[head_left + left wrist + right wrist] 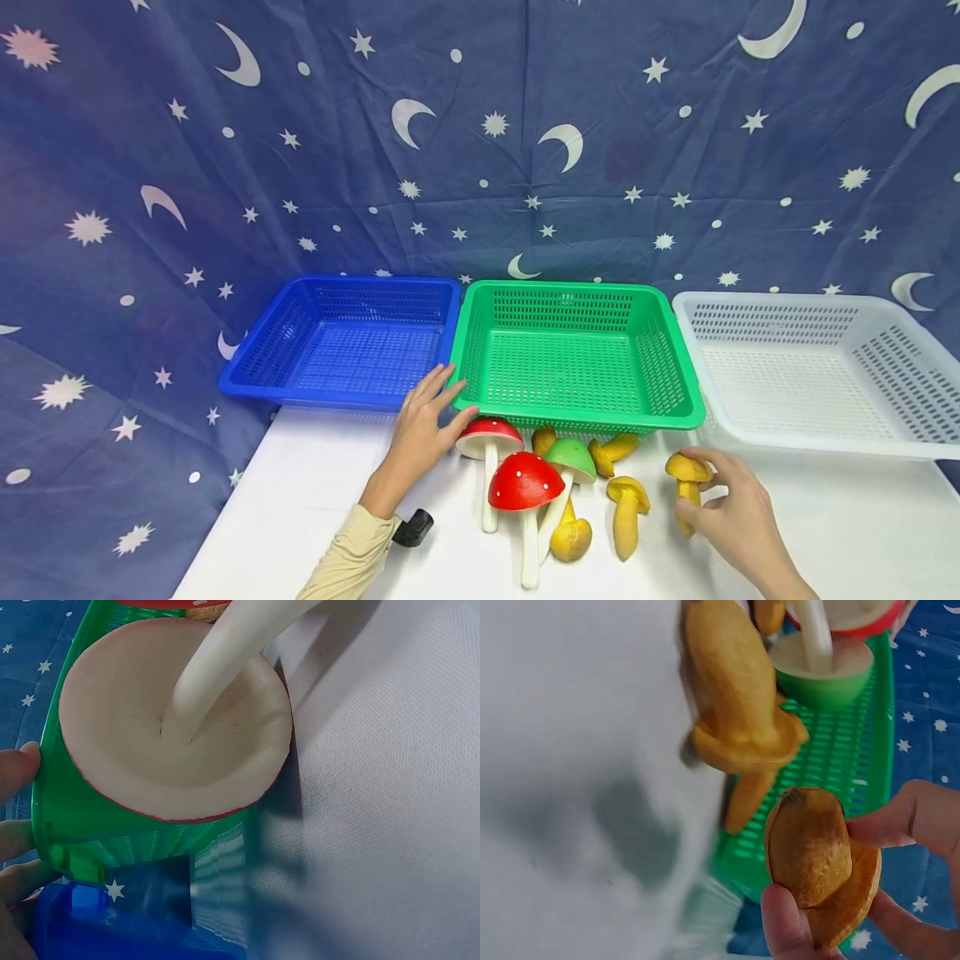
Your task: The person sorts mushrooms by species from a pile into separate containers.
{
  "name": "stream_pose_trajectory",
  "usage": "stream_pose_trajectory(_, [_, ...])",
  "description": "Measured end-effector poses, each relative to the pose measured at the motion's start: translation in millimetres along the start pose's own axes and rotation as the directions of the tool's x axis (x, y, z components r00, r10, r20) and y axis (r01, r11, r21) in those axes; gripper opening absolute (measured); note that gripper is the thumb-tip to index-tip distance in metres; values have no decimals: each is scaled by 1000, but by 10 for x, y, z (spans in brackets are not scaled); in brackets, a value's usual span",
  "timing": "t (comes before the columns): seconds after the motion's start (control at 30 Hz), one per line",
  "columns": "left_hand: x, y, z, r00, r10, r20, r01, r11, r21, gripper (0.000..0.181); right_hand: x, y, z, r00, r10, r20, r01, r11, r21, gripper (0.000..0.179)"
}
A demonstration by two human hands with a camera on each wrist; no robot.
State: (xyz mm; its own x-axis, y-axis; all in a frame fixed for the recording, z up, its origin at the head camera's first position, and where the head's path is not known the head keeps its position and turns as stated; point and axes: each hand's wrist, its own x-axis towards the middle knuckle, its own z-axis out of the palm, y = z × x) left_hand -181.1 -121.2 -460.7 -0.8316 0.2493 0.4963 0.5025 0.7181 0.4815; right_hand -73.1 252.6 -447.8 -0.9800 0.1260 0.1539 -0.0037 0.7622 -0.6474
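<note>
A person's right hand point(738, 504) is gripping a yellow mushroom point(687, 468) over the white table point(300, 492), thumb and fingers closing on it while the cap is pointing toward the baskets. Whether the stem is touching the table cannot be told. The left hand point(422, 433) is holding nothing, its loosely spread fingers reaching to the near corner of a green basket point(577, 416). A blue basket point(315, 393) is sitting beyond that hand and to its left; a white basket point(825, 445) is standing beyond the right hand.

Just to the left hand's right, a red mushroom point(491, 431) is lying close to the green basket. A larger-looking red one point(525, 482) is lying nearer the person, with a green mushroom point(572, 460) just beside it. More yellow mushrooms are lying between the hands: one point(626, 517) just left of the right hand, another point(617, 450) beyond it, a third point(572, 540) farther left, and a fourth point(543, 439) peeking out beside the green cap. A black device point(414, 527) is showing at the left wrist, by a beige sleeve point(352, 550). Behind the baskets, a dark blue curtain point(525, 192) is hanging, patterned with moons and stars.
</note>
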Motion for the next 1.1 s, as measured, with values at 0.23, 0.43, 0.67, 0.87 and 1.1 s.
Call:
stream_pose_trajectory(0.23, [-8,-1,-4,1000,-1,6,1,1000,-7,47,46,-40,-173,997,-62,-35,62,998,-3,59])
stream_pose_trajectory(0.43, [-12,-13,9,1000,-1,3,1,1000,-4,48,88,-46,-315,997,-75,-22,75,997,-3,60])
stream_pose_trajectory(0.67, [-19,-22,20,1000,4,0,-4,1000,-4,48,167,-65,-469,995,-96,-36,94,995,-34,58])
stream_pose_trajectory(0.87, [-25,-21,13,1000,-2,1,2,1000,-6,47,272,-70,-611,991,-122,-49,117,990,-82,57])
stream_pose_trajectory(1.1, [-17,-12,16,1000,1,0,-1,1000,-9,47,422,-32,-754,986,-160,-52,154,982,-105,57])
